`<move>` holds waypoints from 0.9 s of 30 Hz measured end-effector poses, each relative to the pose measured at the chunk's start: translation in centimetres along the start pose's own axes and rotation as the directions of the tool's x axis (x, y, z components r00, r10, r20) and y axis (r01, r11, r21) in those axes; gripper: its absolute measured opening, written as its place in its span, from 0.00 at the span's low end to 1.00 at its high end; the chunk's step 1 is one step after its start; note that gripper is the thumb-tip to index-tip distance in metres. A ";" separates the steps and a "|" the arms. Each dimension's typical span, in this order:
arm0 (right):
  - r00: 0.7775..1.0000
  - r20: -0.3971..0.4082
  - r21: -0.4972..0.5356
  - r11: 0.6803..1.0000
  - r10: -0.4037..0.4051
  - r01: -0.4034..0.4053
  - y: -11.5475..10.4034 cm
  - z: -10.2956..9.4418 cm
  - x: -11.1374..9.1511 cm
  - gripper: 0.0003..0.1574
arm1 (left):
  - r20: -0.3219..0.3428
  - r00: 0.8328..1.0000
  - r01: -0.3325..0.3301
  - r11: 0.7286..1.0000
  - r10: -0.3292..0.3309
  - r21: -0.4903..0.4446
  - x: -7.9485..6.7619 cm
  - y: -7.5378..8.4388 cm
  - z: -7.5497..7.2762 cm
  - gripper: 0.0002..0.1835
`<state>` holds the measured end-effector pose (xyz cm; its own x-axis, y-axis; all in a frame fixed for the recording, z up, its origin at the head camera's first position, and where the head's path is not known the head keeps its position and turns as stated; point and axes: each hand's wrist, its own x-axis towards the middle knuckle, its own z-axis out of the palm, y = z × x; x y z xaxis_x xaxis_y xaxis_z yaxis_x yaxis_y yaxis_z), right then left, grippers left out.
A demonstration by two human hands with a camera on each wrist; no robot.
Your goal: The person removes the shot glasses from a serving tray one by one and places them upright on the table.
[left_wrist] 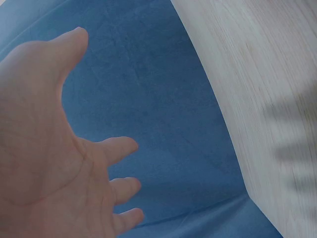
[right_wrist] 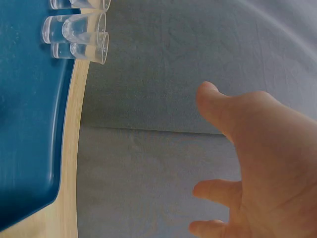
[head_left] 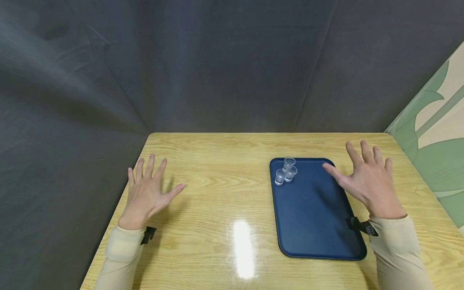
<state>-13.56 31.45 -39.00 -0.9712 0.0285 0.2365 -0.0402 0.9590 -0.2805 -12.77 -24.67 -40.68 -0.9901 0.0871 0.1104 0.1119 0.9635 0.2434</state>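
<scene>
Three small clear plastic cups (head_left: 288, 170) stand grouped in the far left corner of a blue tray (head_left: 311, 217). In the right wrist view the clear cups (right_wrist: 74, 29) show at the upper left, on the tray (right_wrist: 29, 124). My right hand (head_left: 373, 183) hovers over the tray's right edge, fingers spread and holding nothing. My left hand (head_left: 146, 195) is held above the table's left side, its fingers spread too, far from the tray. The left wrist view shows the palm of that left hand (left_wrist: 54, 144) bare.
The wood-grain table (head_left: 217, 181) carries the tray on its right half. A dark cloth (head_left: 232, 68) hangs behind the table and along its left side. A green and cream leaf-patterned surface (head_left: 435, 133) borders the right edge.
</scene>
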 end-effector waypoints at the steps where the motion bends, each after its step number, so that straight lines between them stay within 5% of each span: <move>1: 1.000 0.002 0.001 1.000 0.000 0.000 0.0 0.0 0.0 0.62 | 0.001 1.000 -0.001 1.000 0.001 -0.002 0.0 0.0 0.0 0.56; 27: 0.999 0.041 0.013 1.000 0.007 -0.007 -0.3 0.9 0.7 0.62 | 0.029 0.999 -0.016 1.000 0.016 -0.006 0.6 0.9 1.0 0.57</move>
<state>-14.40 30.97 -39.59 -0.9804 0.0231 0.1959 -0.0363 0.9550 -0.2943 -13.30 -23.49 -41.31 -0.9902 0.1099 0.0859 0.1280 0.9605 0.2472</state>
